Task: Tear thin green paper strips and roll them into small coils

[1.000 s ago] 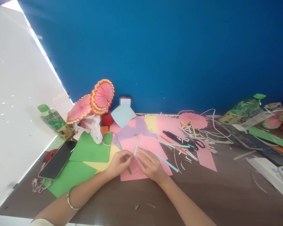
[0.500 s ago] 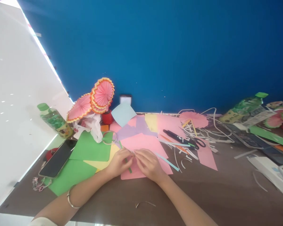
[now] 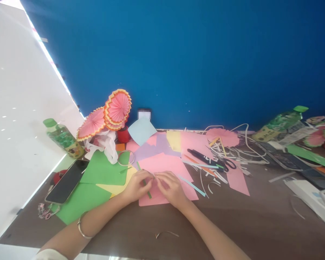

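Observation:
My left hand [image 3: 138, 185] and my right hand [image 3: 171, 188] meet fingertip to fingertip above a pink paper sheet [image 3: 165, 164]. Both are closed in a pinch at the same spot, around something small and dark that is mostly hidden by the fingers. A narrow green paper strip [image 3: 149, 195] passes under my left hand, showing above and below it. To the right of my right hand lies a light blue paper strip [image 3: 197, 188]. Yellow paper [image 3: 129, 176] and green sheets [image 3: 108, 169] are just left of my left hand.
A phone [image 3: 67, 182] and a tilted bottle [image 3: 63, 139] are at left, near folded paper fans [image 3: 118, 108]. Right of the sheets lie scissors [image 3: 229, 164], a black pen-like tool [image 3: 199, 156] and paper scraps. A second bottle [image 3: 280, 124] leans at far right. A blue wall [image 3: 178, 65] stands behind.
Almost nothing differs. My right hand's fingers have shifted very slightly, and both hands stay pinched together at the same spot.

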Demonstrator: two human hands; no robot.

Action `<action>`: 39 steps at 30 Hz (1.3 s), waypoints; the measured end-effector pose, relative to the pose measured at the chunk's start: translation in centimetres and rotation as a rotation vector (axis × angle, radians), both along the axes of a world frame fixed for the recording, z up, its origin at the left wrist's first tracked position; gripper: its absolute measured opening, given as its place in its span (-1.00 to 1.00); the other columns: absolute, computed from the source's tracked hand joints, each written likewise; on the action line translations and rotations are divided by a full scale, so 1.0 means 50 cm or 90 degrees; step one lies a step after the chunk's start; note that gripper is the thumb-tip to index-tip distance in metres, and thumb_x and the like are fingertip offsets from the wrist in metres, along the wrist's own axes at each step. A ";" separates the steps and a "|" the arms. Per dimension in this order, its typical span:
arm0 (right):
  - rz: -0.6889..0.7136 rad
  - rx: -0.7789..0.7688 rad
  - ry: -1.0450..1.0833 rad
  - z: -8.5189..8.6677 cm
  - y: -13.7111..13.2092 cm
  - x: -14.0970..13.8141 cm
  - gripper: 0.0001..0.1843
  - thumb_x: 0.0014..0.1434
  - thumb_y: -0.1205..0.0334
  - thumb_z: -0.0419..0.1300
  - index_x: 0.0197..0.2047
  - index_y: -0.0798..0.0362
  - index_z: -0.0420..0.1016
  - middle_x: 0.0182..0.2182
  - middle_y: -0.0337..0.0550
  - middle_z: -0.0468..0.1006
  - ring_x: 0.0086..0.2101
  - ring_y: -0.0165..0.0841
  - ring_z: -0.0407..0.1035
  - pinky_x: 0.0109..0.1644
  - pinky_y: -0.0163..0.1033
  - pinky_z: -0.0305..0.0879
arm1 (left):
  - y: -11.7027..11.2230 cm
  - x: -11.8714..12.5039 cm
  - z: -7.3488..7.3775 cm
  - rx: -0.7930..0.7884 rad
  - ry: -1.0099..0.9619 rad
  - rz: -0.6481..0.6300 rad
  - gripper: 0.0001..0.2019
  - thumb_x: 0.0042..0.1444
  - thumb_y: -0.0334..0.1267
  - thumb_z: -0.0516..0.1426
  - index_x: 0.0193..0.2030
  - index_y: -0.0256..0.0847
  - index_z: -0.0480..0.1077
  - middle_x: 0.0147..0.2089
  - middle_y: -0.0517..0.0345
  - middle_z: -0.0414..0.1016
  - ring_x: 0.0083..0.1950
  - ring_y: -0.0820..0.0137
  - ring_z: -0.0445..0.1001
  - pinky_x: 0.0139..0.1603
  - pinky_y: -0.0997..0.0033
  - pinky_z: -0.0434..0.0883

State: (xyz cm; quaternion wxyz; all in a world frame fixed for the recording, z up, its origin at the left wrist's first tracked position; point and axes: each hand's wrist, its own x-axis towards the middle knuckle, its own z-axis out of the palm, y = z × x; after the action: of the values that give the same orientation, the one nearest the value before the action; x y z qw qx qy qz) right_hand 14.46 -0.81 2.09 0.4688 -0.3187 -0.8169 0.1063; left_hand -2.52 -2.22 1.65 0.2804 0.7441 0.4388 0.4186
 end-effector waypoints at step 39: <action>-0.470 0.085 -0.152 0.045 0.077 0.144 -0.42 0.07 0.14 0.08 0.12 0.23 0.15 0.06 0.31 0.23 0.02 0.11 0.13 -0.07 0.21 0.11 | 0.019 -0.037 0.028 -0.639 -0.736 -0.394 -0.95 -0.32 -0.35 0.08 -0.63 -0.25 0.26 0.00 -0.05 0.42 0.16 0.12 0.24 0.21 0.06 -0.07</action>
State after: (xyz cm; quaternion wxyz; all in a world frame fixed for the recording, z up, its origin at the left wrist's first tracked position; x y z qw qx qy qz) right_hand 21.66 3.06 4.32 0.3971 -0.5699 -0.7012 -0.1608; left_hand -4.39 -1.30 3.03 0.8637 0.2845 0.1352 0.3935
